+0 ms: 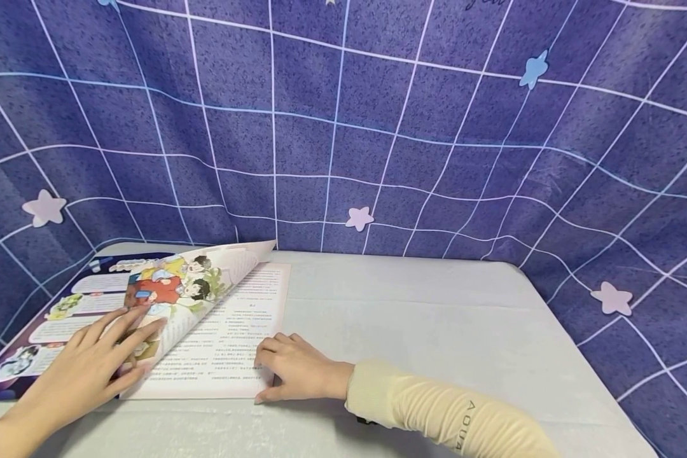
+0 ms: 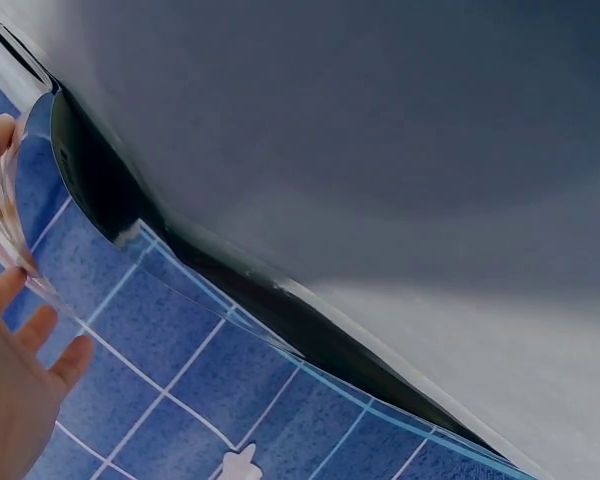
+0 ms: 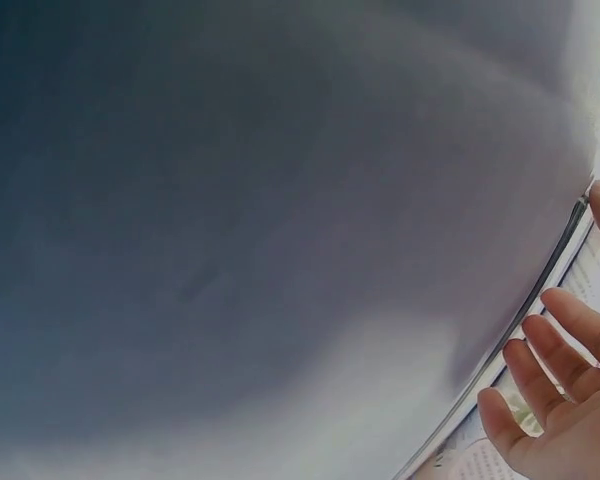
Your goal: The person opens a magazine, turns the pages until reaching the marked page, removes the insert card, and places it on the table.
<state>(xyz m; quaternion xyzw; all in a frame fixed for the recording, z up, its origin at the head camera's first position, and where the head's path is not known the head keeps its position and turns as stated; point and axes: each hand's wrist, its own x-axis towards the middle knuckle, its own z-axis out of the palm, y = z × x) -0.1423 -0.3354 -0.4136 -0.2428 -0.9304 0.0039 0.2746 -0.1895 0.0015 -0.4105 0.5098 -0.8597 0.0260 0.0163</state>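
At lower left, the left hand (image 1: 88,369) lay flat-fingered, its grip wide, on the book's (image 1: 149,324) curling page (image 1: 197,280); pushed carelessly, that page could have creased. The right hand (image 1: 298,372), fingers loosely bent, held nothing, pressing the text page. A pale surface (image 1: 435,318) met a blue starred curtain (image 1: 378,127).

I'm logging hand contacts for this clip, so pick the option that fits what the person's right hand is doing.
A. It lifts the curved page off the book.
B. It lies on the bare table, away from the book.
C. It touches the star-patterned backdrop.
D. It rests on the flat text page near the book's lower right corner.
D: in the head view the right hand lies on the text page of the open book, while the left hand touches the curved page.
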